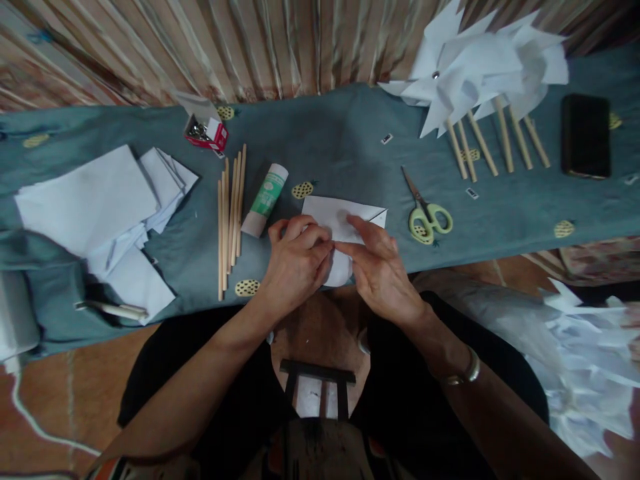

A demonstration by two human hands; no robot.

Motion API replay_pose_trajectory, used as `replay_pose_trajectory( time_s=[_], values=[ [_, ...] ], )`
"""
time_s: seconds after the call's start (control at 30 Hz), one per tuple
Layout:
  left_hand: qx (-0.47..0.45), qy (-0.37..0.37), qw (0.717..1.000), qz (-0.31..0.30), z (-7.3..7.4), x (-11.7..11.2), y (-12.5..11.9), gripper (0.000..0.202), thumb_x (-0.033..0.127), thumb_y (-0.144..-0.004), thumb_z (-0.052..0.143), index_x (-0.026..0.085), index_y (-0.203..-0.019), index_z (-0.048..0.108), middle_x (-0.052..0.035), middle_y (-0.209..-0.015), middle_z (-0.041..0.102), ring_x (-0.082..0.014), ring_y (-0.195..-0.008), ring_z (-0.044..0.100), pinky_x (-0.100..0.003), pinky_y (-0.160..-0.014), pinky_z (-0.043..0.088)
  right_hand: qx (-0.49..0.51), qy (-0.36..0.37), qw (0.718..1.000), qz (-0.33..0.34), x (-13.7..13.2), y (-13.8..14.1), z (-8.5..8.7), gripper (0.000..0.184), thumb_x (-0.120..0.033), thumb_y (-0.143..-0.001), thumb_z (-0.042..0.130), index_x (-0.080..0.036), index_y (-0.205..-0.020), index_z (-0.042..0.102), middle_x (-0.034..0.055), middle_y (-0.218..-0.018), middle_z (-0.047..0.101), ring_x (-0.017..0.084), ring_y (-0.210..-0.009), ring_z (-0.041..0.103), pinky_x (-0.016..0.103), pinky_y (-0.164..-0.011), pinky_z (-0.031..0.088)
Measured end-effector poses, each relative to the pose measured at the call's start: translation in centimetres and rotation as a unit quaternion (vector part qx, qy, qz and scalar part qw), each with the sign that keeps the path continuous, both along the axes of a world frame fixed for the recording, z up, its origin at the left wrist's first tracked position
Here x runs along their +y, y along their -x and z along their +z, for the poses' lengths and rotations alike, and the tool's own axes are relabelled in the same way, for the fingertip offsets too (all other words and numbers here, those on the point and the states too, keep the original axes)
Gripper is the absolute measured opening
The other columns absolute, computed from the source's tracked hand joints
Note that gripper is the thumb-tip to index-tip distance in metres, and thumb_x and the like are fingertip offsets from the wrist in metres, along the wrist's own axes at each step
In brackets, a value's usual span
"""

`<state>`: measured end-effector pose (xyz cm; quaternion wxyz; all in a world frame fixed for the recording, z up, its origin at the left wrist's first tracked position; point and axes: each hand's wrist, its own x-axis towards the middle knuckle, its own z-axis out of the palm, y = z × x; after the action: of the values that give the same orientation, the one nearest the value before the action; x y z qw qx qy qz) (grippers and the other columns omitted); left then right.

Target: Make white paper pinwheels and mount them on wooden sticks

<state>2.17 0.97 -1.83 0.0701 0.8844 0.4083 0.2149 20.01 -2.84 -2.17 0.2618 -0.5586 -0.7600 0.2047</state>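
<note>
A white sheet of paper (336,217), partly folded, lies at the near edge of a table covered in blue-grey cloth (330,140). My left hand (296,260) is curled, its fingers pressing the paper's left part. My right hand (379,267) lies on the paper's right part, fingers pressed together on a fold. The two hands touch at the fingertips over the paper. A bracelet sits on my right wrist.
Left of my hands lie a glue stick (265,200), several wooden sticks (230,213), a red box of pins (206,132) and stacks of white paper (100,207). Yellow-handled scissors (425,213) lie to the right. Finished paper pinwheels (480,73) and a black phone (585,135) sit far right.
</note>
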Motion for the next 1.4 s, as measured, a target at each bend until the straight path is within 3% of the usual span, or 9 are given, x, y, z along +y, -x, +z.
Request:
replay_pose_trajectory(
  time_s=[0.17, 0.27, 0.37, 0.6, 0.8, 1.03, 1.4],
  values=[
    [0.007, -0.014, 1.000, 0.004, 0.0, -0.1, 0.1, 0.018, 0.025, -0.094, 0.051, 0.025, -0.096, 0.068, -0.0011, -0.100, 0.070, -0.0246, -0.108, 0.053, -0.046, -0.092, 0.028, 0.044, -0.001, 0.999, 0.014, 0.1, -1.4, 0.6, 0.045, -0.010, -0.086, 0.043, -0.028, -0.122, 0.064, 0.0031, -0.149, 0.045, 0.027, -0.137, 0.041, 0.052, -0.111, 0.037],
    [0.012, -0.019, 1.000, 0.002, 0.0, -0.1, 0.1, 0.018, 0.024, -0.094, 0.052, 0.024, -0.096, 0.069, -0.0019, -0.098, 0.070, -0.0244, -0.107, 0.053, -0.046, -0.092, 0.028, 0.066, 0.002, 0.998, 0.001, 0.2, -2.4, 1.0, 0.040, -0.011, -0.085, 0.046, -0.024, -0.115, 0.067, 0.0062, -0.146, 0.049, 0.027, -0.134, 0.045, 0.051, -0.112, 0.036],
    [0.008, -0.017, 1.000, 0.002, 0.1, -0.1, 0.0, 0.018, 0.024, -0.094, 0.052, 0.023, -0.095, 0.070, -0.0031, -0.097, 0.070, -0.0250, -0.107, 0.053, -0.047, -0.092, 0.029, 0.090, 0.038, 0.995, -0.007, 0.4, -3.0, 1.3, 0.032, -0.015, -0.080, 0.056, -0.027, -0.106, 0.070, 0.0038, -0.145, 0.050, 0.027, -0.134, 0.046, 0.052, -0.112, 0.036],
    [0.011, -0.025, 1.000, -0.002, 0.1, -0.1, 0.0, 0.019, 0.024, -0.095, 0.051, 0.023, -0.093, 0.069, -0.0022, -0.098, 0.070, -0.0242, -0.106, 0.054, -0.046, -0.091, 0.029, 0.182, 0.109, 0.977, 0.011, 0.5, -2.8, 1.5, 0.007, -0.029, -0.079, 0.071, -0.027, -0.085, 0.073, 0.0029, -0.144, 0.053, 0.028, -0.134, 0.047, 0.052, -0.113, 0.033],
    [0.016, -0.026, 1.000, -0.004, 0.0, -0.1, 0.0, 0.020, 0.025, -0.095, 0.049, 0.024, -0.092, 0.068, -0.0016, -0.097, 0.069, -0.0245, -0.106, 0.054, -0.046, -0.091, 0.029, 0.217, 0.098, 0.971, -0.005, 0.7, -2.0, 1.1, 0.011, -0.034, -0.085, 0.066, -0.026, -0.083, 0.073, 0.0031, -0.138, 0.058, 0.025, -0.130, 0.052, 0.048, -0.112, 0.037],
    [0.006, -0.011, 1.000, -0.004, 0.1, -0.1, 0.1, 0.018, 0.025, -0.094, 0.051, 0.023, -0.094, 0.069, -0.0020, -0.098, 0.070, -0.0242, -0.106, 0.054, -0.046, -0.092, 0.029, 0.163, 0.060, 0.982, -0.079, 1.0, -1.3, 0.3, 0.005, -0.031, -0.074, 0.074, -0.026, -0.072, 0.073, 0.0017, -0.129, 0.062, 0.028, -0.120, 0.057, 0.051, -0.107, 0.043],
    [0.014, 0.021, 1.000, 0.000, 0.3, -0.2, 0.1, 0.019, 0.027, -0.095, 0.048, 0.026, -0.095, 0.067, -0.0005, -0.099, 0.069, -0.0253, -0.108, 0.054, -0.047, -0.093, 0.028, 0.059, 0.024, 0.994, -0.092, 1.0, -0.6, 0.4, 0.006, -0.024, -0.071, 0.073, -0.026, -0.067, 0.070, 0.0016, -0.127, 0.062, 0.028, -0.119, 0.056, 0.052, -0.103, 0.046]
  ],
)
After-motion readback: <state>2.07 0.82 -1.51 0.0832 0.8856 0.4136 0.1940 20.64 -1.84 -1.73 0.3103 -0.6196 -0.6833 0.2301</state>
